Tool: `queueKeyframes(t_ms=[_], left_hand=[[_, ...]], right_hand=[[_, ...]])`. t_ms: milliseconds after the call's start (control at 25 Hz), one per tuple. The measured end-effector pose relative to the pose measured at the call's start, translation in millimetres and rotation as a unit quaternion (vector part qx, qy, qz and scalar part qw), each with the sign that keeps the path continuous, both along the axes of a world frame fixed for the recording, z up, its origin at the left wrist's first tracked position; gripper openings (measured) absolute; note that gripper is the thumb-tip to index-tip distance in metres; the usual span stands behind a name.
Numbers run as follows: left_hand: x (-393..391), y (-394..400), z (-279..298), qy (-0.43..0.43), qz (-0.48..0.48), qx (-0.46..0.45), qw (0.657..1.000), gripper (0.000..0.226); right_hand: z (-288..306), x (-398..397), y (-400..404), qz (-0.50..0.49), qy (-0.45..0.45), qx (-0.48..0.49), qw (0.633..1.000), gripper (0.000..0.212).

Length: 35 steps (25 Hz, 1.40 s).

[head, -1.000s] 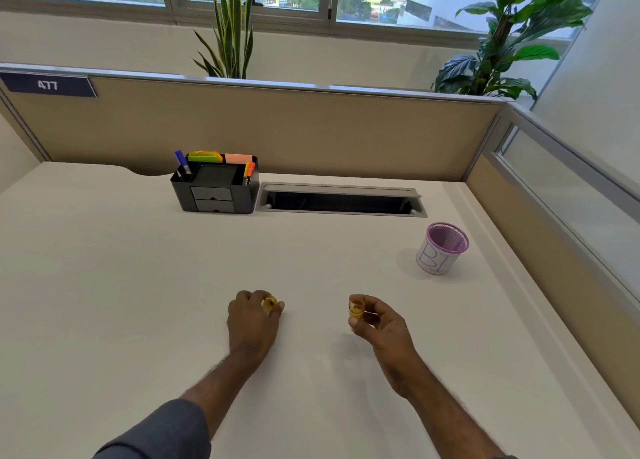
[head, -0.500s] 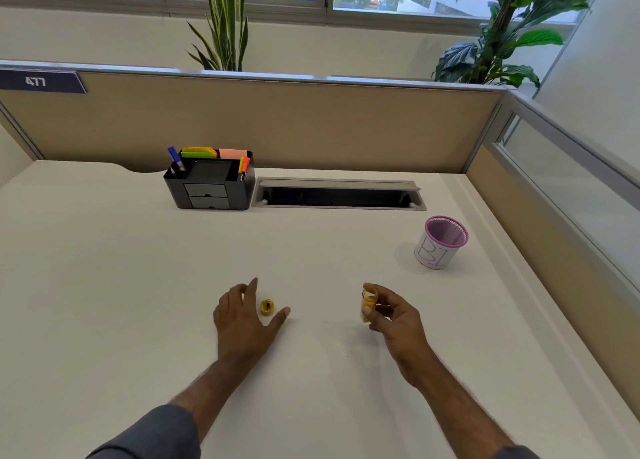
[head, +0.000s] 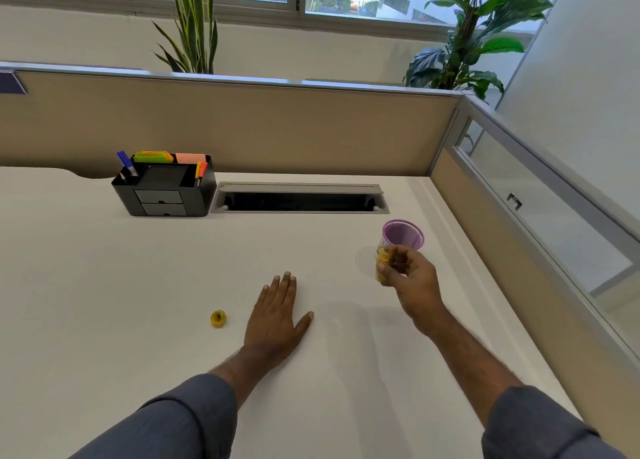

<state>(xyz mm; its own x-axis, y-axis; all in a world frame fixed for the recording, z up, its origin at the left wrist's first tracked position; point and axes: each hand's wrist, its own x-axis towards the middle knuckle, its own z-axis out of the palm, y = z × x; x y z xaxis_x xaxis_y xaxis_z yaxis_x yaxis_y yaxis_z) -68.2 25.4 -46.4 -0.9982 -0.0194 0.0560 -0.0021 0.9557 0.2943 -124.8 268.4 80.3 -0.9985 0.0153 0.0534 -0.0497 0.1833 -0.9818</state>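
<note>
Pinching the small yellow container (head: 382,268) in the right hand (head: 408,275), just in front of the purple mesh cup (head: 403,235). Best to lift over the rim first, then tip slowly. Resting the left hand (head: 277,316) flat, fingers straight, well left of the cup, 1 yellow cap (head: 218,318) beyond it.

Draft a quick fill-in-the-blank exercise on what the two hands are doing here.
The right hand holds a small yellow container next to the ___ mesh cup.
The ___ hand lies flat on the desk, holding nothing.
A round ___ piece lies loose on the desk, left of that hand.
Missing words: purple; left; yellow.
</note>
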Motion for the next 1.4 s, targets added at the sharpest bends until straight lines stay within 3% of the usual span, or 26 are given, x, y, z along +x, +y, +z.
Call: queueKeyframes(t_ms=[200, 360, 560, 720, 880, 1160, 1400], left_hand=[[-6.4, 2.2, -8.1, -0.025, 0.016, 0.008, 1.0, 0.085], [-5.5, 2.6, -6.3, -0.023, 0.017, 0.007, 1.0, 0.085], [-6.0, 3.6, -5.5, -0.02, 0.025, 0.005, 0.999, 0.084], [-6.8, 2.8, -8.2, -0.022, 0.028, 0.0, 0.999, 0.085], [-7.6, 2.0, -11.1, -0.024, 0.029, 0.0, 0.999, 0.086], [-9.1, 1.0, -12.7, -0.025, 0.031, -0.005, 0.999, 0.087], [-8.3, 1.7, -12.6, -0.022, 0.03, -0.002, 0.999, 0.086]], right_hand=[[11.4, -45.7, 38.9, -0.04, 0.068, 0.069, 0.994, 0.03], [10.7, -85.5, 62.5, -0.066, 0.118, 0.201, 0.97, 0.028], [11.4, -110.0, 71.1, -0.022, 0.192, 0.409, 0.892, 0.028], [14.3, -112.5, 68.0, 0.015, 0.242, 0.508, 0.827, 0.021], [18.1, -114.8, 69.0, 0.019, 0.247, 0.547, 0.8, 0.019], [20.9, -115.5, 76.2, 0.011, 0.24, 0.55, 0.8, 0.017], [25.0, -117.6, 78.1, 0.038, 0.247, 0.587, 0.77, 0.019]])
